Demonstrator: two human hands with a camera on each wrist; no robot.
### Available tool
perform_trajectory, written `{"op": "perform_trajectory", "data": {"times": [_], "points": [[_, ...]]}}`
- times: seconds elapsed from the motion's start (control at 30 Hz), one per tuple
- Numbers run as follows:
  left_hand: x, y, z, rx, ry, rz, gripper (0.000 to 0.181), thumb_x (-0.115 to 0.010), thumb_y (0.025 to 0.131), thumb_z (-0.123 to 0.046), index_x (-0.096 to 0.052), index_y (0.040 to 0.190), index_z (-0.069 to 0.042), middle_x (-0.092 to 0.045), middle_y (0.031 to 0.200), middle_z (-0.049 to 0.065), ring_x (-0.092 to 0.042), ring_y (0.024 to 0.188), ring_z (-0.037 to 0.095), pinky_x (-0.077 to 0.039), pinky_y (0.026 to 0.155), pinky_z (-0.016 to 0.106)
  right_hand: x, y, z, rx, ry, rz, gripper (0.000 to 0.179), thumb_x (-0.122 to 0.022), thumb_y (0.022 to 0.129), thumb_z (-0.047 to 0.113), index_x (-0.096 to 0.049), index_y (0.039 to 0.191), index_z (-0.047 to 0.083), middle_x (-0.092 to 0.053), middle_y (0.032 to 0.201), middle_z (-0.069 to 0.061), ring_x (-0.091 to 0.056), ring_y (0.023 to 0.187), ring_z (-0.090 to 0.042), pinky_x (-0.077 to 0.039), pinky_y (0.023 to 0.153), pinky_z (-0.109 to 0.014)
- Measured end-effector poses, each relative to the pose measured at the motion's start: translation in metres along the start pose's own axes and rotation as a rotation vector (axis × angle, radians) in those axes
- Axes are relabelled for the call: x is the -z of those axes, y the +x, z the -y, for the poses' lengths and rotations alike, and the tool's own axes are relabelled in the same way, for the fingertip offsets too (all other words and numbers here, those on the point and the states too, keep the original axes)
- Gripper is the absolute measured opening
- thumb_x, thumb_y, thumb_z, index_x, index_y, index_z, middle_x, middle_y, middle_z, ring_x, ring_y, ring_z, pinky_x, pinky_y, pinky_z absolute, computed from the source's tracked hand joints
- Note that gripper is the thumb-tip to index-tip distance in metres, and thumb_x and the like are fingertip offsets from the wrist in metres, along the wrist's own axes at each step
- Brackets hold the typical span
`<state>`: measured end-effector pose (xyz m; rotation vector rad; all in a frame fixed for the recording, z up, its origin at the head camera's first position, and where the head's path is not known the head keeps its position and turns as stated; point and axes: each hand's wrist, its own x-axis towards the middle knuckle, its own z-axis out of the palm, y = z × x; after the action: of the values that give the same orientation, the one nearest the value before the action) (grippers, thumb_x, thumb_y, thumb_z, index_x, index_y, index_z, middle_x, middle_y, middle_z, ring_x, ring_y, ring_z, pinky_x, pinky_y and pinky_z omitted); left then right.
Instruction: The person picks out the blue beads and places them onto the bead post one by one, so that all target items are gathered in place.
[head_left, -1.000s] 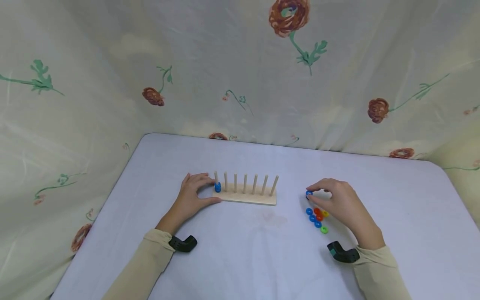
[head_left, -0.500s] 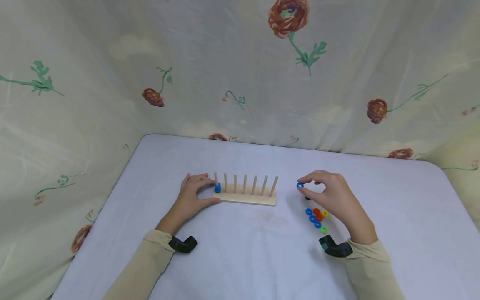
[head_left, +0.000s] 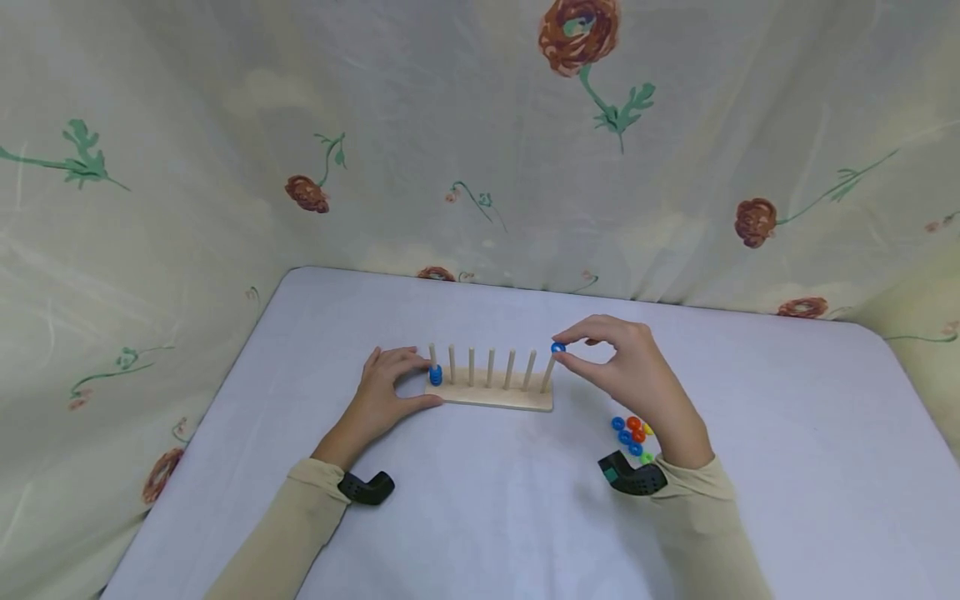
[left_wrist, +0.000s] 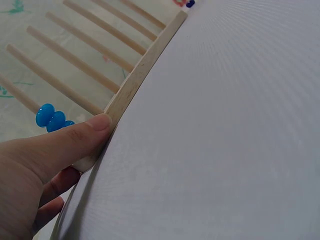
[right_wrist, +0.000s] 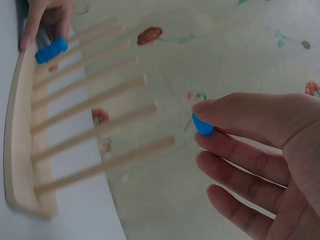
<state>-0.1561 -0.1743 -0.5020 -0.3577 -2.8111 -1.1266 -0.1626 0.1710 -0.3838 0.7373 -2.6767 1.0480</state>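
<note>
A wooden peg rack (head_left: 491, 397) with a row of upright pegs stands on the table. Several blue beads (head_left: 436, 376) are stacked on its leftmost peg. My left hand (head_left: 381, 398) grips that end of the rack, thumb along the front edge of the base, as the left wrist view shows. Between thumb and forefinger my right hand (head_left: 641, 371) pinches a blue bead (right_wrist: 203, 125). This bead is held up by the top of the rightmost peg (right_wrist: 107, 164); the right wrist view shows a gap between them. The other right fingers are loosely bent.
Loose beads lie on the white table (head_left: 480, 508) right of the rack: blue beads (head_left: 625, 437), red beads (head_left: 633, 423), a yellow bead (head_left: 648, 429) and a green bead (head_left: 647, 458), partly behind the right wrist. A flowered curtain (head_left: 420, 108) hangs behind the table.
My right hand has lifted the blue bead from beside the loose beads and carried it left and away from me to the rack's right end. The left hand and rack have stayed put.
</note>
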Motion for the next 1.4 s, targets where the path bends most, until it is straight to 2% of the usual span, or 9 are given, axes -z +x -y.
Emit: {"op": "perform_trajectory", "data": {"times": [0.33,0.6,0.77,0.87,0.97,1.17,1.4], "points": [[-0.001,0.001,0.002,-0.014,0.003,-0.014,0.057,-0.093,0.074,-0.032,-0.074,0.123,-0.012,-0.063,0.143,0.015,-0.05,0.141,0.035,-0.011,0.13,0.062,-0.031,0.034,0.038,0.116,0.143,0.031,0.016,-0.083,0.088,0.015,-0.081,0.105,0.015,-0.079,0.104,0.003,-0.071,0.1,-0.014,-0.06,0.09,-0.039],[-0.003,0.001,0.001,-0.025,0.003,-0.002,0.057,-0.093,0.075,-0.032,-0.074,0.124,-0.012,-0.063,0.144,0.016,-0.05,0.141,0.036,-0.011,0.129,0.065,-0.056,0.052,0.059,0.172,0.169,0.075,0.017,-0.082,0.09,0.015,-0.081,0.106,0.011,-0.079,0.104,-0.001,-0.071,0.1,-0.019,-0.061,0.088,-0.04],[-0.003,0.002,0.003,-0.034,0.003,-0.002,0.055,-0.093,0.075,-0.032,-0.074,0.123,-0.013,-0.064,0.143,0.016,-0.051,0.141,0.036,-0.011,0.129,0.067,-0.069,0.059,0.067,0.195,0.176,0.071,0.017,-0.081,0.091,0.016,-0.081,0.107,0.011,-0.079,0.104,-0.001,-0.071,0.099,-0.017,-0.06,0.085,-0.033],[-0.003,0.002,0.004,-0.037,0.012,-0.005,0.056,-0.093,0.076,-0.033,-0.074,0.124,-0.013,-0.065,0.142,0.015,-0.051,0.141,0.035,-0.011,0.129,0.067,-0.079,0.061,0.07,0.223,0.166,0.075,0.016,-0.08,0.091,0.016,-0.08,0.106,0.011,-0.079,0.103,-0.001,-0.07,0.094,-0.014,-0.059,0.082,-0.031],[-0.003,0.002,0.005,-0.033,0.019,-0.002,0.057,-0.092,0.076,-0.035,-0.073,0.125,-0.014,-0.065,0.141,0.015,-0.051,0.141,0.035,-0.01,0.129,0.067,-0.087,0.062,0.071,0.226,0.138,0.088,0.016,-0.08,0.091,0.017,-0.081,0.106,0.011,-0.079,0.102,-0.001,-0.071,0.094,-0.015,-0.06,0.08,-0.034],[-0.002,0.0,0.005,-0.031,0.009,-0.01,0.056,-0.092,0.076,-0.033,-0.073,0.126,-0.014,-0.065,0.141,0.014,-0.051,0.141,0.036,-0.01,0.128,0.069,-0.096,0.061,0.075,0.202,0.064,0.126,0.018,-0.079,0.092,0.018,-0.081,0.108,0.011,-0.079,0.106,-0.002,-0.073,0.102,-0.019,-0.061,0.087,-0.038],[-0.002,0.001,0.002,-0.037,0.009,-0.009,0.056,-0.092,0.076,-0.033,-0.073,0.125,-0.014,-0.066,0.141,0.015,-0.051,0.141,0.036,-0.011,0.128,0.068,-0.097,0.06,0.075,0.188,-0.01,0.08,0.017,-0.079,0.092,0.019,-0.081,0.108,0.013,-0.079,0.107,-0.001,-0.073,0.104,-0.019,-0.062,0.087,-0.036]]}}
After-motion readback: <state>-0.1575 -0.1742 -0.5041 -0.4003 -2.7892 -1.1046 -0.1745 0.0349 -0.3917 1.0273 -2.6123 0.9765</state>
